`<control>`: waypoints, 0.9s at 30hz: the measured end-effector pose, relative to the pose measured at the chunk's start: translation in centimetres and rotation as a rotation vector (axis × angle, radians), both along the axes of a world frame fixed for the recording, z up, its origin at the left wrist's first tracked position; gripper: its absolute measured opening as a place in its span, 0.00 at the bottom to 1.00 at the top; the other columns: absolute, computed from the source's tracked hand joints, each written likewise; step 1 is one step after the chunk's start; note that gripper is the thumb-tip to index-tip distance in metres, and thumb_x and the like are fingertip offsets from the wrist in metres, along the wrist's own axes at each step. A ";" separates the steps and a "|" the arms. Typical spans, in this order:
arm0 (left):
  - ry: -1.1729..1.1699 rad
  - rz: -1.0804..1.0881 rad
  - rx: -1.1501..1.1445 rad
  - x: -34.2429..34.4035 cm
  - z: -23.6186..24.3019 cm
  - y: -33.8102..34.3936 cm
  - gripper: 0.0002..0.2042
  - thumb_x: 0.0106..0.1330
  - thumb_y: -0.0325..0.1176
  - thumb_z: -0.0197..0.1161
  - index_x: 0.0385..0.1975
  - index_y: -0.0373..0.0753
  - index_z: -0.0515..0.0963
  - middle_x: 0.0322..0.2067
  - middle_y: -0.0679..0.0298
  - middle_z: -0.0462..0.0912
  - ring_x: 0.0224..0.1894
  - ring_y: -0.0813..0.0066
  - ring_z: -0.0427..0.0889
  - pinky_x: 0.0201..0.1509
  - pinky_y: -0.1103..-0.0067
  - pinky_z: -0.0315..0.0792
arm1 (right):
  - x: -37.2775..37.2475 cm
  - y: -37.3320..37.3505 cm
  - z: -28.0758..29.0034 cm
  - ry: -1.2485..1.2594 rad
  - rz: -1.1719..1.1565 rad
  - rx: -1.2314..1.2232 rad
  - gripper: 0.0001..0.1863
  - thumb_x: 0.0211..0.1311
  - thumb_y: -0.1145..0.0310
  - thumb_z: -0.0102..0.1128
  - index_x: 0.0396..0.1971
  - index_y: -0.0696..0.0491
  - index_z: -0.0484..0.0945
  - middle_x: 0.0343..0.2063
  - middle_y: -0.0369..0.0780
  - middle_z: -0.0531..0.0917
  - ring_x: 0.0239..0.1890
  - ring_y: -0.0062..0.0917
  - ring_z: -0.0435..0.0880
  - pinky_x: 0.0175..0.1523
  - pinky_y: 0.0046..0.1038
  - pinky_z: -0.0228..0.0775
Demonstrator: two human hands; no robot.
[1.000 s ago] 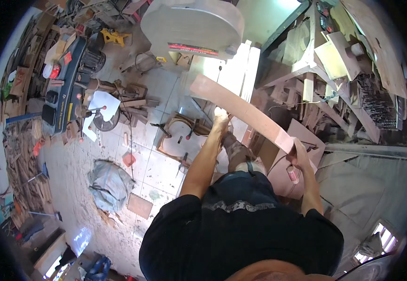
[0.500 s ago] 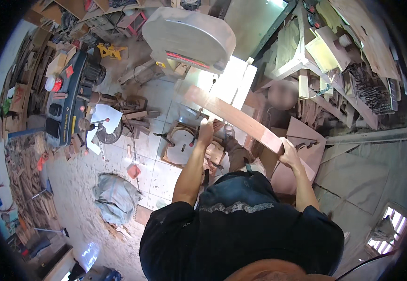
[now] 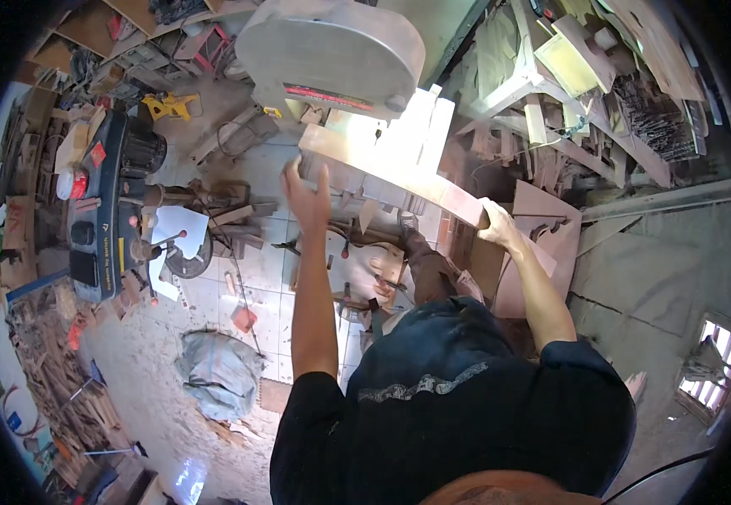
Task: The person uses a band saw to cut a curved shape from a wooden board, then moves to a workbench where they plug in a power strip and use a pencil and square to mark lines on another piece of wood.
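Note:
A long wooden board (image 3: 460,203) lies slantwise in front of me, along the near side of a band saw's brightly lit table (image 3: 424,130). My right hand (image 3: 497,225) grips its right end, thumb and fingers closed around the edge. Close to the board's left end is my left hand (image 3: 305,192), raised with its thumb and fingers spread. Whether its fingertips touch the wood I cannot tell. Above the table looms the saw's grey rounded upper housing (image 3: 332,63), and glare washes out the board's middle.
A blue bench machine (image 3: 100,210) stands on the left, with wood scraps piled along the wall. A grey sack (image 3: 218,370) lies on the floor. To the right are a wooden frame (image 3: 525,84) loaded with offcuts and a leaning panel (image 3: 542,219). A yellow stand (image 3: 168,107) sits farther back.
The board has shifted left and away from me and lies less steeply. My left hand has moved forward and left to its far-left end, fingers spreading. My right hand has kept its grip.

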State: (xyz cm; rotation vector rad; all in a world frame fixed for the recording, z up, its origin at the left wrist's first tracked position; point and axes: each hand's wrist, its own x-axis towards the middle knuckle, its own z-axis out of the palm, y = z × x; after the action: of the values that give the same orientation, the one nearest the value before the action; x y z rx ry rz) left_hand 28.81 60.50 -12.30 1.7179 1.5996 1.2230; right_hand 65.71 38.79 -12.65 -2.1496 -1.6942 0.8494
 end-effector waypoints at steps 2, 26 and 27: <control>0.034 -0.122 -0.026 0.4 -0.1 2.4 0.32 0.61 0.43 0.66 0.61 0.34 0.64 0.59 0.45 0.68 0.59 0.49 0.70 0.62 0.62 0.66 | -0.2 1.7 0.4 0.001 0.010 -0.043 0.31 0.35 0.68 0.64 0.48 0.52 0.70 0.39 0.49 0.79 0.45 0.47 0.78 0.49 0.40 0.71; 0.087 -0.119 -0.140 0.8 -3.3 5.8 0.38 0.64 0.47 0.62 0.71 0.41 0.55 0.65 0.47 0.65 0.66 0.50 0.65 0.68 0.64 0.59 | 0.5 4.9 -0.6 0.016 0.035 -0.054 0.31 0.34 0.66 0.64 0.46 0.54 0.70 0.35 0.49 0.78 0.40 0.45 0.79 0.47 0.37 0.72; 0.087 -0.115 -0.139 0.8 -3.5 5.9 0.38 0.64 0.47 0.62 0.71 0.41 0.55 0.65 0.47 0.65 0.66 0.50 0.65 0.68 0.64 0.59 | 0.5 4.9 -0.5 0.023 0.031 -0.064 0.31 0.34 0.67 0.64 0.46 0.54 0.69 0.35 0.49 0.78 0.41 0.45 0.79 0.47 0.37 0.72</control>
State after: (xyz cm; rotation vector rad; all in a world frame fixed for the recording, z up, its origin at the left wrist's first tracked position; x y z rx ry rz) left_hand 29.59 66.41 -15.79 1.7688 1.5719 0.9723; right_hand 66.22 43.65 -13.14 -2.1512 -1.7154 0.9464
